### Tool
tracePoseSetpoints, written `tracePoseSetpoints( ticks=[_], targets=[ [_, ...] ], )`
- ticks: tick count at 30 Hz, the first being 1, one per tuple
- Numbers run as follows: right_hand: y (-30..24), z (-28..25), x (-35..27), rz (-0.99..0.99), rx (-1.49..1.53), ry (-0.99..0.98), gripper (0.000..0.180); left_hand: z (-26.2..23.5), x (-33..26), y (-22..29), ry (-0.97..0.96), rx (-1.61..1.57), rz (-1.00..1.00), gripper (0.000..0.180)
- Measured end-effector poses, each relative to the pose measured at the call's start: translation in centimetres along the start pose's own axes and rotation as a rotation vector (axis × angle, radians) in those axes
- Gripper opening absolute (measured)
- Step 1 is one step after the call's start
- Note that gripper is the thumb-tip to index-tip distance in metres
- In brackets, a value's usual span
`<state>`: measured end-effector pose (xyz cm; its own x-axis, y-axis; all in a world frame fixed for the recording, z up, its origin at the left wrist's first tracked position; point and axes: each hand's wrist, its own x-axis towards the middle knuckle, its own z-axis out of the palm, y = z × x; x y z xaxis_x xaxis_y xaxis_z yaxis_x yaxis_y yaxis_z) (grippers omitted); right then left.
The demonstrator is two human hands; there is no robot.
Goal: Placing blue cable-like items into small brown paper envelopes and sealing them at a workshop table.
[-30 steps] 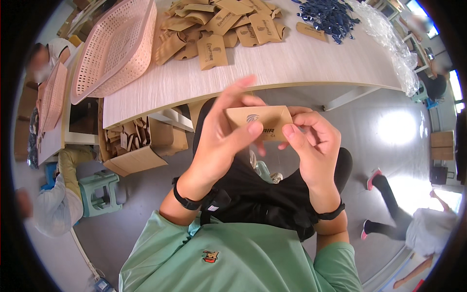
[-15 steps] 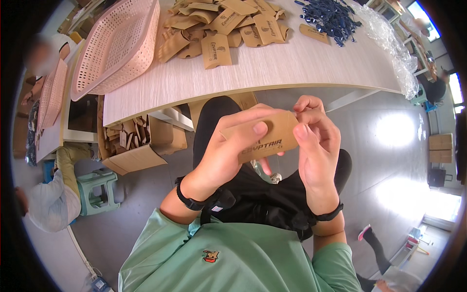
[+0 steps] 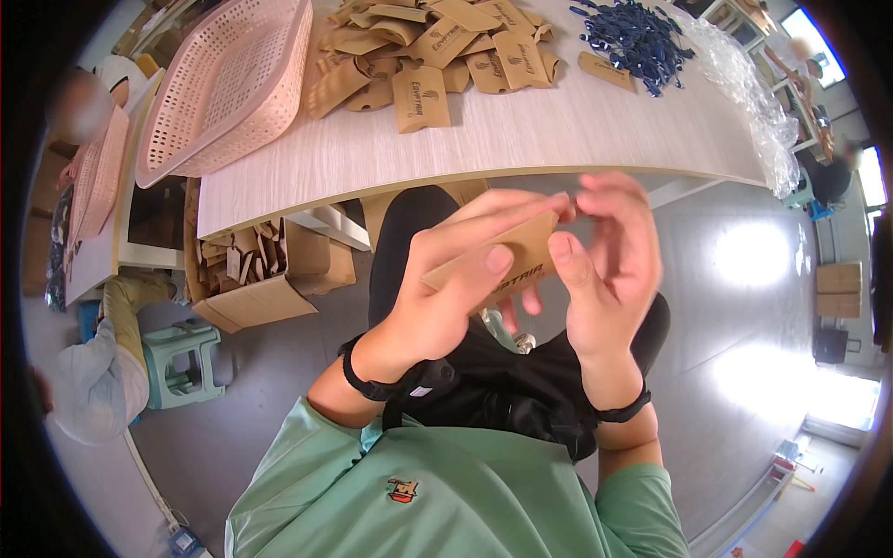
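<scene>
Cardboard sleeve (image 3: 507, 265), flat, brown and matte, sits above my lap, pinched in my left hand's (image 3: 456, 288) closed grip; my right hand (image 3: 609, 265) seems to clasp its end, fingers curled.

A flat brown kraft-paper sleeve (image 3: 507, 265) with dark lettering on its face is pinched between the left hand (image 3: 446, 288) and the right hand (image 3: 605, 270), above the person's lap and tilted up to the right. On the pale wooden table (image 3: 484, 139) lies a loose heap of the same brown paper sleeves (image 3: 437, 46), overlapping at all angles, each printed in dark ink; one single sleeve (image 3: 605, 68) lies apart to the right, just beside a pile of dark blue cords. Crumpled clear plastic wrapping (image 3: 753, 102) trails along the table's right edge. Under the table's left end stands an open brown cardboard box (image 3: 270, 279) filled with more brown paper pieces. Farther right on the floor stand two plain brown cartons (image 3: 839, 290).
</scene>
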<state>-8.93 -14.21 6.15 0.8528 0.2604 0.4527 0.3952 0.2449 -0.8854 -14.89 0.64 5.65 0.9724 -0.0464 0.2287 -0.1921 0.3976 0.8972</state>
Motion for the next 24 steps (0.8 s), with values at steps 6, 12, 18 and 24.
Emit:
tracePoseSetpoints(
  ticks=[6, 12, 18, 24],
  targets=[
    [0.0, 1.2, -0.8, -0.255, -0.344, 0.115, 0.021, 0.0, 0.8, -1.5, 0.152, 0.774, 0.542, 0.046],
    [-0.2, 1.2, -0.8, 0.015, 0.034, 0.07, 0.016, -0.4, 2.0, -1.9, 0.183, 1.089, 0.844, 0.043],
    [-0.5, 0.1, -0.2, 0.181, 0.198, -0.028, 0.012, -0.7, 2.8, -1.8, 0.123, 1.062, 0.92, 0.036],
    [-0.8, -1.3, 0.2, 0.119, 0.08, -0.042, 0.011, -0.1, 2.9, -1.8, 0.079, 0.978, 0.848, 0.029]
  ],
)
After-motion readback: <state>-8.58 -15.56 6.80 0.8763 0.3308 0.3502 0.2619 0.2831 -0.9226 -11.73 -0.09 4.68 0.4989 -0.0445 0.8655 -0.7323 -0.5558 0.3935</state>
